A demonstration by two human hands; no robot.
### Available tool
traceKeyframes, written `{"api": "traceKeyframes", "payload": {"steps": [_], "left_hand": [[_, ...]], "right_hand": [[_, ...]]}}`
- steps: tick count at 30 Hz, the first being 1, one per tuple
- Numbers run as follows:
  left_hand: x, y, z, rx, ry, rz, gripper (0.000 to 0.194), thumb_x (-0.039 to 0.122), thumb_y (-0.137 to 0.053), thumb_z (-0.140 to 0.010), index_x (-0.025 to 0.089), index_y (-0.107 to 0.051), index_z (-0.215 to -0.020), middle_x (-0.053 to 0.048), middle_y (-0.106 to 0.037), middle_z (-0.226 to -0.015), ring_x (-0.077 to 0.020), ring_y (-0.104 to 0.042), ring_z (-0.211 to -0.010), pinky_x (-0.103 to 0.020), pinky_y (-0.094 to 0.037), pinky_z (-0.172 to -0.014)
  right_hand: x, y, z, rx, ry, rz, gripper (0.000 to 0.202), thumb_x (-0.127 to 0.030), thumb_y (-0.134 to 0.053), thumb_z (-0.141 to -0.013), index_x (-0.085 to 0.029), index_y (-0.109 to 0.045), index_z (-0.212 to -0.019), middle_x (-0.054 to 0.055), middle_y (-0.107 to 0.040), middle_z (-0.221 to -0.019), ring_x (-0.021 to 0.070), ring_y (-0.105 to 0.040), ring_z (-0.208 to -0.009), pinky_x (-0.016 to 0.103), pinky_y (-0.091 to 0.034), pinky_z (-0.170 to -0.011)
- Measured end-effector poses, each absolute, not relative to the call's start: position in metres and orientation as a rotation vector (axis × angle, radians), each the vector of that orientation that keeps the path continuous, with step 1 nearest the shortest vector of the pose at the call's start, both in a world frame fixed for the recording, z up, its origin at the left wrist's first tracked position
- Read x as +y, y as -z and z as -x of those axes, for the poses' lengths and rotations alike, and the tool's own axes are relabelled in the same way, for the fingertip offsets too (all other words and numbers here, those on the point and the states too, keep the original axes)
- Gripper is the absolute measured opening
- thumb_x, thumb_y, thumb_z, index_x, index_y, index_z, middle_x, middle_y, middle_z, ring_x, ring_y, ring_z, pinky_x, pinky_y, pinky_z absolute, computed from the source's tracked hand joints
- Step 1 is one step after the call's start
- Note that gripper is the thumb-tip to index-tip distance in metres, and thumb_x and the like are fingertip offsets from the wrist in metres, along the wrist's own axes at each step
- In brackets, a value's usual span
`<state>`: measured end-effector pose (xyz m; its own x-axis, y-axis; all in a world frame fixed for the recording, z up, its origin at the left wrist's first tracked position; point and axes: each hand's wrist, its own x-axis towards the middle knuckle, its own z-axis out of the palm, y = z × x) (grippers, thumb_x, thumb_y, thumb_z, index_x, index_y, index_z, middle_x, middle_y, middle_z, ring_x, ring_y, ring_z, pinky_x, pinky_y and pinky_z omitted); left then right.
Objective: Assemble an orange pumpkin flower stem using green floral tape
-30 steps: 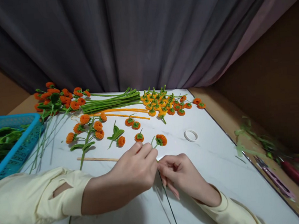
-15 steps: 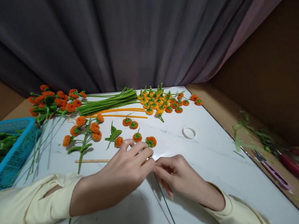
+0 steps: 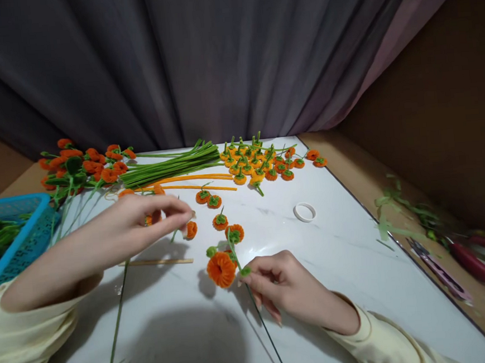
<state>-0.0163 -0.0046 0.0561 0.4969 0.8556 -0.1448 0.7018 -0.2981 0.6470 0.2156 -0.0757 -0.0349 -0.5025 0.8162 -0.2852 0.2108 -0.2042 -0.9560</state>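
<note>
My right hand (image 3: 282, 290) pinches a thin dark green flower stem (image 3: 264, 328) between thumb and forefinger. At its upper end are an orange fuzzy flower (image 3: 221, 270), a small green bud (image 3: 211, 251) and a bit of green at my fingertips. My left hand (image 3: 145, 222) hovers at left with thumb and forefinger brought together in a pinch. Beneath it lies a green leaf sprig, mostly hidden; whether the fingers grip it I cannot make out. A loose orange flower (image 3: 191, 229) rests just beside those fingertips.
Green pipe cleaners (image 3: 174, 165), yellow flowers (image 3: 249, 161) and orange flowers (image 3: 287, 167) lie along the back. A white tape ring (image 3: 304, 212) is right of centre. At left stands a blue basket (image 3: 39, 220) of leaves; pliers (image 3: 438, 272) lie at the right edge. A wooden stick (image 3: 160, 262) lies below my left hand.
My left hand has moved left, away from the flower stem, and over the leaf sprig. The orange flower and bud have come into view. My right hand keeps its pinch on the stem.
</note>
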Motion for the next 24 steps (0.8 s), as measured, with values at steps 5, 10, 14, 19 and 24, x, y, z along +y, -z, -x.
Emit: {"api": "traceKeyframes", "payload": {"steps": [5, 10, 14, 19, 24], "left_hand": [[-0.002, -0.007, 0.013, 0.95, 0.018, -1.377, 0.026, 0.034, -0.057, -0.081, 0.012, -0.068, -0.093, 0.0, -0.065, -0.067, -0.0079, -0.051, -0.052, -0.016, -0.038, -0.051], [-0.024, 0.039, -0.021, 0.728, -0.297, -0.734, 0.021, 0.022, -0.073, -0.067, 0.011, -0.07, -0.085, -0.005, -0.065, -0.078, -0.0121, -0.057, -0.07, -0.021, -0.043, -0.068], [-0.03, 0.05, -0.036, 0.649, -0.355, -0.517, 0.023, 0.021, -0.08, -0.06, 0.011, -0.071, -0.078, -0.001, -0.059, -0.07, -0.0065, -0.05, -0.061, -0.017, -0.041, -0.062], [-0.038, 0.048, -0.04, 0.626, -0.505, -0.603, 0.029, 0.02, -0.081, -0.061, 0.016, -0.072, -0.088, -0.003, -0.064, -0.088, -0.0109, -0.057, -0.081, -0.018, -0.043, -0.075], [-0.047, 0.051, -0.045, 0.643, -0.609, -0.654, 0.032, 0.031, -0.082, -0.061, 0.016, -0.071, -0.088, -0.003, -0.061, -0.086, -0.0117, -0.054, -0.081, -0.02, -0.041, -0.077]], "right_hand": [[-0.077, 0.026, -0.215, -1.533, -1.828, 1.158, 0.032, -0.032, -0.053, -0.084, -0.017, -0.047, -0.056, -0.005, -0.048, -0.043, 0.0038, -0.04, -0.029, 0.014, -0.028, -0.03], [-0.084, 0.019, -0.211, -1.615, -1.707, 1.257, 0.033, -0.03, -0.048, -0.086, -0.017, -0.045, -0.056, -0.006, -0.043, -0.039, 0.0036, -0.039, -0.028, 0.014, -0.028, -0.032], [-0.09, 0.019, -0.211, -1.699, -1.484, 1.347, 0.033, -0.028, -0.042, -0.087, -0.018, -0.043, -0.056, -0.005, -0.044, -0.041, 0.0048, -0.041, -0.029, 0.016, -0.027, -0.032], [-0.089, 0.022, -0.21, -1.743, -1.316, 1.411, 0.032, -0.025, -0.042, -0.085, -0.018, -0.041, -0.054, -0.005, -0.042, -0.037, 0.0054, -0.039, -0.028, 0.018, -0.026, -0.033], [-0.086, 0.022, -0.209, -1.683, -1.407, 1.416, 0.03, -0.027, -0.045, -0.084, -0.019, -0.041, -0.056, -0.006, -0.042, -0.037, 0.0063, -0.04, -0.028, 0.019, -0.029, -0.034]]}}
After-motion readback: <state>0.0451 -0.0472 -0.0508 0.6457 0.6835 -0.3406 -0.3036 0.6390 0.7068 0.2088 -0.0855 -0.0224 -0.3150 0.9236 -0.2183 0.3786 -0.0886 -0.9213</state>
